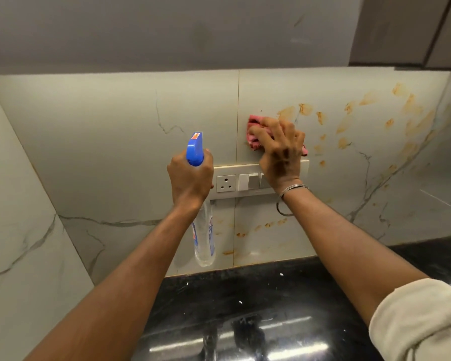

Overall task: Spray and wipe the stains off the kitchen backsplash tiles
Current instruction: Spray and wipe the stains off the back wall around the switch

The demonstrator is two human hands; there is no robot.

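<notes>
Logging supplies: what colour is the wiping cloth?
Pink cloth, clearest in the head view.

No lettering can be read: the blue label [211, 231] on the spray bottle [203, 252] and the orange sticker [196, 137] on its head are too blurred.

pink cloth [253, 123] mostly under right hand [281, 152] — switch plate [225, 184] partly covered

Backsplash tiles [362, 157] lie open rightward; the switch plate [225, 183] juts just below the right hand [280, 149].
</notes>
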